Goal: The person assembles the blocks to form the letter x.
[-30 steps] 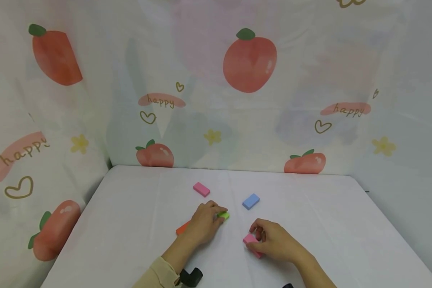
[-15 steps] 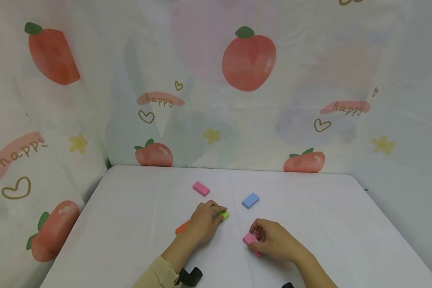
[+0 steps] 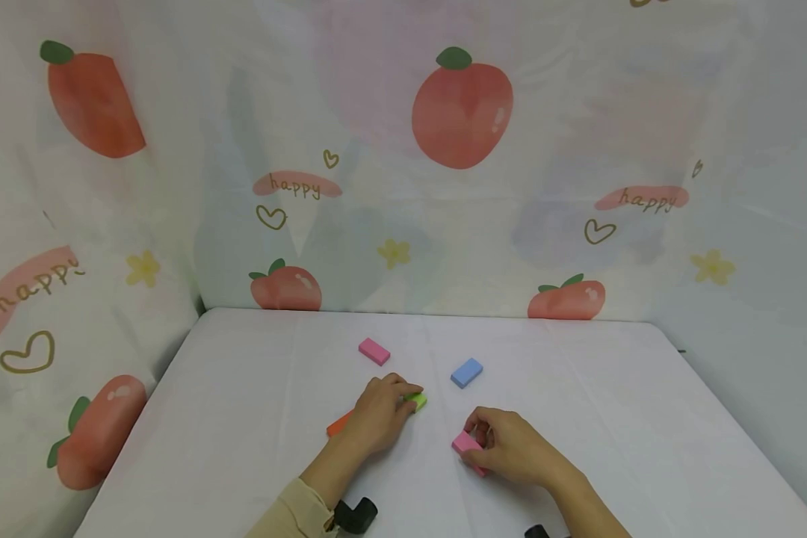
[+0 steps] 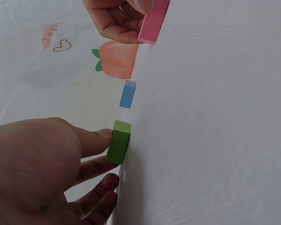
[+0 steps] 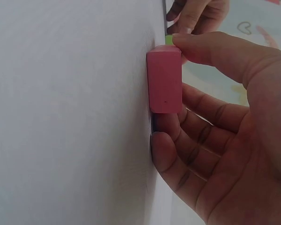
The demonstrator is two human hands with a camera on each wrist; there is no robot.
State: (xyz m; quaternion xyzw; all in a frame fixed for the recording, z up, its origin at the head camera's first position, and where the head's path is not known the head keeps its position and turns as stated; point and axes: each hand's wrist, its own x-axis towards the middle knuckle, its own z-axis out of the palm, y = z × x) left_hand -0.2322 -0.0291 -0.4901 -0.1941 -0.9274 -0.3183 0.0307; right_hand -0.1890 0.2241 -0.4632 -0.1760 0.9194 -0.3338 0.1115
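My left hand (image 3: 379,417) pinches a green block (image 4: 118,142) between thumb and fingers at the middle of the white table. In the head view, the fingers cover part of that block. Further right and nearer the front, my right hand (image 3: 514,448) holds a pink block (image 5: 165,80) between thumb and fingers. Both held blocks are down at the tabletop. An orange block (image 3: 339,423) lies beside the left hand, partly hidden behind it and the wrist. Beyond the hands lie a blue block (image 3: 467,373) and a second pink block (image 3: 374,351).
The white-covered table (image 3: 242,403) is bounded by a printed cloth backdrop (image 3: 484,239) at the back and sides. A black wrist camera mount (image 3: 356,515) sits by the left sleeve cuff (image 3: 302,508), low over the front of the table.
The head view drifts very slightly. Both hands keep the same hold on their blocks, and the other blocks stay where they lie.
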